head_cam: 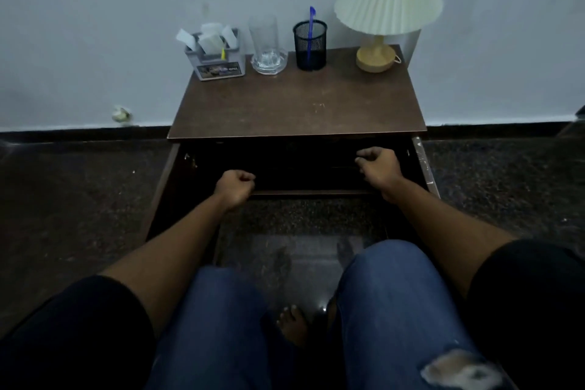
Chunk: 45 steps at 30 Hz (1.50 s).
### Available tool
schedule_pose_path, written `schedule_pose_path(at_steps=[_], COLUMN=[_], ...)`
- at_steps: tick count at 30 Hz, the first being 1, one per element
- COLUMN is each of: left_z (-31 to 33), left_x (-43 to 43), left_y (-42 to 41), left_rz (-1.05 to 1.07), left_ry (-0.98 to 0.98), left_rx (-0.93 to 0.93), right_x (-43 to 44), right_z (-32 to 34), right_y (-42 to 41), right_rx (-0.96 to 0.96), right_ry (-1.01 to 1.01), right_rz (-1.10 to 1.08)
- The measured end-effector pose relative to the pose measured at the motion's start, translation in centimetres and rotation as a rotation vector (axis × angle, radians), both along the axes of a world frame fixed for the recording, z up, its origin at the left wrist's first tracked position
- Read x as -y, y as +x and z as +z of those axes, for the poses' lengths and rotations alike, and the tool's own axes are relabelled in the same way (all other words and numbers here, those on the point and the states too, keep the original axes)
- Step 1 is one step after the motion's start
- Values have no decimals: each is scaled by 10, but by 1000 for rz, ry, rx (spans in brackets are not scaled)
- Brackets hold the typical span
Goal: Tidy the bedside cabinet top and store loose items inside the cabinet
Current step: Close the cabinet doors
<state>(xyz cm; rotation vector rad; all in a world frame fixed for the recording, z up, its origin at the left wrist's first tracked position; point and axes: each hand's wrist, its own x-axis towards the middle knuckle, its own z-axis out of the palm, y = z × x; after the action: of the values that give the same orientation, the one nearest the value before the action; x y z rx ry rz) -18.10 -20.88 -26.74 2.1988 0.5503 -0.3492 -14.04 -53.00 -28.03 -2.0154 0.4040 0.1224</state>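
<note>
The brown bedside cabinet top (294,104) carries a row of things along the wall. From left to right they are a grey box of paper sachets (220,55), a clear glass (267,47), a black mesh pen holder (310,46) with a blue pen (311,25), and a lamp (384,6). Below the top, the cabinet stands open and its inside (300,165) is dark. My left hand (235,185) is a closed fist at the front edge of the bottom shelf. My right hand (378,166) is a fist just inside the opening on the right. Nothing shows in either hand.
The left door (164,190) and the right door (425,165) swing out toward me. A crumpled scrap (122,114) lies by the wall at the left. My knees in blue jeans and a bare foot (292,326) are on the dark speckled floor.
</note>
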Motion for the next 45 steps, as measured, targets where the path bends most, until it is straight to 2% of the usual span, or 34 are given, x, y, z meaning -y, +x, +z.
schedule_pose_path(at_steps=[3, 6, 9, 12, 14, 20, 22, 24, 27, 36, 40, 45], left_z=[29, 46, 52, 51, 50, 44, 41, 39, 34, 18, 15, 10], left_x=[-37, -70, -99, -121, -124, -112, -114, -111, -99, -70, -54, -42], left_y=[-41, -83, -113, -130, -137, -144, -143, -142, -146, -144, -137, -128], left_rz=[-14, 62, 227, 351, 375, 477, 449, 398, 368, 345, 313, 310], left_ry=[214, 480, 579, 398, 286, 245, 214, 145, 3, -271, -264, -211], left_rx=[121, 263, 206, 47, 20, 53, 28, 36, 64, 10, 28, 31], right_x=[3, 10, 22, 37, 46, 67, 72, 79, 85, 75, 59, 35], right_z=[25, 45, 58, 69, 71, 63, 59, 56, 57, 60, 50, 41], right_y=[-27, -55, -81, -105, -120, -147, -152, -156, -154, -167, -176, -170], right_rx=[47, 82, 114, 164, 166, 154, 89, -72, -252, -451, -501, -414], right_ry=[-56, -98, -140, -249, -313, -354, -368, -335, -242, -2, 11, -177], right_rz=[74, 88, 94, 99, 72, -84, -198, -270, -224, 9, 90, 236])
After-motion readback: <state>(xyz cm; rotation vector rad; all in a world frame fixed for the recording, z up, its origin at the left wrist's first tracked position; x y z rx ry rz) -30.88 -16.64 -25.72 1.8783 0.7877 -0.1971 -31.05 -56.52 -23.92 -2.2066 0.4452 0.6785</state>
